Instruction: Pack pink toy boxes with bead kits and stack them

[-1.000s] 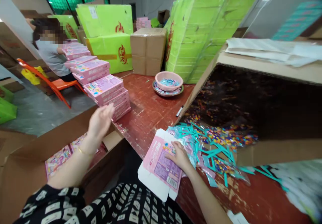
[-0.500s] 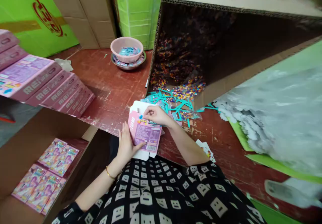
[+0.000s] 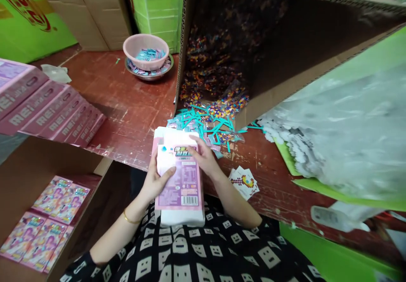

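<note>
Left hand (image 3: pixel 154 183) and right hand (image 3: pixel 204 158) both clamped on box (image 3: pixel 182 178), lower flap unfolded; cards (image 3: pixel 244 182) lie beside right forearm.

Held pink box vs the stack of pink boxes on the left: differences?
- Support: the held box is between the left hand and right hand; the stack sits on the red table.
- Flaps: the held box has white flaps sticking out; the stack shows none.
- Visible face: the held box shows its barcode panel; the stack mostly pink, lettered sides.

Shared: pink-and-purple print.
</note>
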A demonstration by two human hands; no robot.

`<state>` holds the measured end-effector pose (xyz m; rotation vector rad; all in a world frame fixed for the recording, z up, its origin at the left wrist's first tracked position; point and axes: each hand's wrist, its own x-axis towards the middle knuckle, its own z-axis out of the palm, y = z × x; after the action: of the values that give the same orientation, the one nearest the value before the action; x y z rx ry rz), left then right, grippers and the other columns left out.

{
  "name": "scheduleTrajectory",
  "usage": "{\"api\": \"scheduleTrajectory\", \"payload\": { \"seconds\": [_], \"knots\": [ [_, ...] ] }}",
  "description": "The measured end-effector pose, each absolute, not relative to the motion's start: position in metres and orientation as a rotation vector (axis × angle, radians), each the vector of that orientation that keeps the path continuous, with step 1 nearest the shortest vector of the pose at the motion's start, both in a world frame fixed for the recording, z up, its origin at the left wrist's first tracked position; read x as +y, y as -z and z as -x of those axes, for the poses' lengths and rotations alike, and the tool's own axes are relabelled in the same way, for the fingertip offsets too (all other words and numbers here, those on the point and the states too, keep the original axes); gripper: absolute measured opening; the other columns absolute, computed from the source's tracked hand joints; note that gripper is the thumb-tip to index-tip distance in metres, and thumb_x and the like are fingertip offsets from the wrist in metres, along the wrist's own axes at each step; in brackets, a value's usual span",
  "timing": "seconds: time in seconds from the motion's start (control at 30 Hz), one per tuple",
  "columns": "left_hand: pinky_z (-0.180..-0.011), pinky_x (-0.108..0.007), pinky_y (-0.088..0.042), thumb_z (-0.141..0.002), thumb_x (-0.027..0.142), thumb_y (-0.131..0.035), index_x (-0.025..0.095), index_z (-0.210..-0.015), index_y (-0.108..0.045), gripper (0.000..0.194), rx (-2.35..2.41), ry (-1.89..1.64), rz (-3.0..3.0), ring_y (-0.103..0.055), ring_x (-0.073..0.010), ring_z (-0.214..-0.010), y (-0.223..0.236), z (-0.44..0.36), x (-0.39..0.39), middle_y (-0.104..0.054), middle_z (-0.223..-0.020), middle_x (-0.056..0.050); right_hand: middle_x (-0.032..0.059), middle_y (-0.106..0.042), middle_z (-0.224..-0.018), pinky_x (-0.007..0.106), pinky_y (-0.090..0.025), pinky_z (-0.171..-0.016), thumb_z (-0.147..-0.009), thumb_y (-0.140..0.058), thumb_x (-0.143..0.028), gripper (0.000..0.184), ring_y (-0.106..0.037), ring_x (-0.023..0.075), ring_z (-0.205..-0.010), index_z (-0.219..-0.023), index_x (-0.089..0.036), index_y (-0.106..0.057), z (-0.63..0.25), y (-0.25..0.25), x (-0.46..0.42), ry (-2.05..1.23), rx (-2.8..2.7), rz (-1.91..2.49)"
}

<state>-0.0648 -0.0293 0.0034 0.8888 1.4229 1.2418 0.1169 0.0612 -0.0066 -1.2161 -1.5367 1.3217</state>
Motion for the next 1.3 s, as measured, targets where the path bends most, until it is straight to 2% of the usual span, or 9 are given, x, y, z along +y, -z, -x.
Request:
{"api": "scheduleTrajectory", "payload": {
  "seconds": [0.07,0.13,0.23,0.37,0.63,1.0,1.13,1.2,1.3],
  "knots": [
    [-0.090,-0.033,-0.052,-0.073,0.042,-0.079,0.021,-0.125,-0.053,0.062,1.481,-1.253,-0.900,-0.064,-0.0226,-0.106,0.009,0.063,-0.023,-0.064,-0.121,-0.008,0.0056,-0.067,-0.095,0.033,-0.052,-0.079,-0.085,-0.058,-0.065,0.051,-0.063,0.0203,-0.086,-0.102,-0.019,-0.070,-0.120,0.024,0.048,-1.493,-1.421,1.233],
    [-0.071,-0.027,-0.051,-0.075,0.048,-0.074,0.018,-0.089,-0.060,0.036,1.485,-1.175,-0.881,-0.062,-0.0161,-0.075,0.020,0.062,-0.019,-0.064,-0.082,-0.001,0.0031,-0.063,-0.073,0.031,-0.050,-0.071,-0.085,-0.055,-0.069,0.055,-0.060,0.0186,-0.073,-0.073,-0.017,-0.068,-0.122,0.036,0.038,-1.543,-1.398,1.270],
    [-0.057,-0.022,-0.043,-0.074,0.050,-0.075,0.019,-0.064,-0.044,0.044,1.460,-1.129,-0.841,-0.051,-0.0105,-0.055,0.029,0.060,-0.021,-0.050,-0.059,0.006,0.0039,-0.064,-0.073,0.033,-0.050,-0.074,-0.084,-0.059,-0.064,0.050,-0.063,0.0206,-0.077,-0.067,-0.017,-0.065,-0.123,0.042,0.023,-1.461,-1.435,1.244],
    [-0.072,-0.027,-0.050,-0.058,0.038,-0.089,0.021,-0.095,-0.051,0.056,1.486,-1.334,-0.801,-0.064,-0.0152,-0.073,0.026,0.059,-0.029,-0.065,-0.078,0.003,0.0053,-0.073,-0.091,0.039,-0.049,-0.096,-0.083,-0.071,-0.048,0.039,-0.068,0.0226,-0.100,-0.110,-0.022,-0.063,-0.122,0.037,0.004,-1.347,-1.305,1.061],
    [-0.061,-0.026,-0.049,-0.069,0.048,-0.080,0.017,-0.092,-0.065,0.042,1.449,-1.109,-0.742,-0.060,-0.0151,-0.063,0.004,0.046,-0.016,-0.066,-0.073,0.000,0.0034,-0.076,-0.093,0.032,-0.055,-0.077,-0.074,-0.079,-0.045,0.029,-0.069,0.0167,-0.080,-0.091,-0.022,-0.076,-0.144,0.006,0.024,-1.736,-1.183,1.128],
    [-0.099,-0.044,-0.048,-0.058,0.035,-0.090,0.018,-0.078,-0.068,0.034,1.343,-1.088,-1.072,-0.067,-0.0267,-0.104,0.004,0.044,-0.013,-0.072,-0.109,-0.011,0.0050,-0.071,-0.120,0.042,-0.048,-0.104,-0.083,-0.074,-0.042,0.018,-0.066,0.0217,-0.114,-0.094,-0.028,-0.079,-0.173,0.012,0.030,-1.824,-1.421,0.947],
    [-0.094,-0.041,-0.052,-0.061,0.035,-0.088,0.018,-0.075,-0.065,0.032,1.465,-1.384,-0.964,-0.068,-0.0239,-0.098,-0.006,0.064,0.010,-0.072,-0.100,-0.008,0.0093,-0.050,-0.148,0.044,-0.051,-0.101,-0.066,-0.086,-0.047,0.074,-0.057,0.0258,-0.127,-0.134,-0.032,-0.059,-0.177,0.007,0.028,-1.796,-1.364,0.854],
    [-0.093,-0.043,-0.053,-0.065,0.043,-0.083,0.018,-0.082,-0.060,0.038,1.562,-1.686,-0.788,-0.068,-0.0234,-0.096,-0.010,0.081,0.022,-0.070,-0.100,-0.007,0.0119,-0.059,-0.138,0.043,-0.055,-0.094,-0.062,-0.089,-0.045,0.086,-0.063,0.0261,-0.117,-0.139,-0.028,-0.054,-0.177,0.003,0.025,-1.809,-1.409,0.835],
    [-0.106,-0.050,-0.045,-0.062,0.050,-0.084,0.018,-0.101,-0.056,0.058,1.672,-1.888,-0.950,-0.061,-0.0290,-0.116,-0.019,0.106,0.027,-0.063,-0.121,-0.013,0.0088,-0.074,-0.105,0.041,-0.058,-0.088,-0.085,-0.071,-0.038,0.038,-0.070,0.0225,-0.098,-0.118,-0.020,-0.069,-0.174,-0.013,0.017,-1.646,-1.538,0.885]
  ]
}}
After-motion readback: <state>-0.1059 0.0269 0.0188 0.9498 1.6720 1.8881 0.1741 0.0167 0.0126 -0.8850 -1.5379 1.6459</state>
